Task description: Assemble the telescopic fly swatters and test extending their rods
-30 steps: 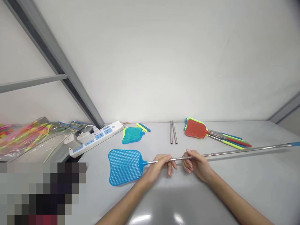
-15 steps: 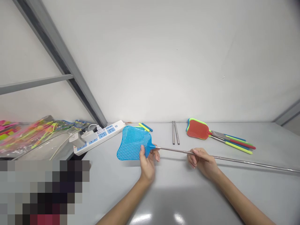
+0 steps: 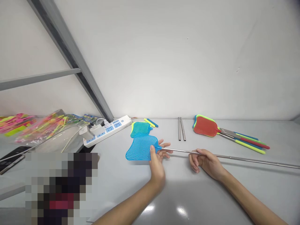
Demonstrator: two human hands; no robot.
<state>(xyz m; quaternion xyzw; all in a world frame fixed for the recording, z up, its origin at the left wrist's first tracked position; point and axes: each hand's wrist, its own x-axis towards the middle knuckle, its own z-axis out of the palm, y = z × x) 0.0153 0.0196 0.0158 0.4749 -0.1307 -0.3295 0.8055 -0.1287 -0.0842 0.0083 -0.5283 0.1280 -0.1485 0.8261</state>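
Note:
A fly swatter with a blue mesh head [image 3: 140, 148] is held level across both hands, above the table. My left hand [image 3: 157, 165] is closed on the base of its head, thumb on the mesh and the other fingers stretched out behind the neck. Farther right, my right hand [image 3: 208, 162] pinches the long metal rod [image 3: 248, 159], which runs out of view at the right edge. Behind the held swatter lie loose blue and yellow-green swatter heads [image 3: 140, 128], beside short yellow and blue grips [image 3: 150, 122]. Two short metal tubes [image 3: 181, 128] lie near the wall.
To the right, a stack of swatters with a red one [image 3: 206, 126] on top has its handles fanned rightward. A power strip [image 3: 107, 131] with plugged-in chargers stands at left. Bagged colourful items [image 3: 44, 126], a phone [image 3: 14, 157] and a pixelated area lie farther left.
The view has shifted slightly, showing more on the left. My left hand's fingers have spread from a curl behind the neck. The loose swatter heads behind are now uncovered.

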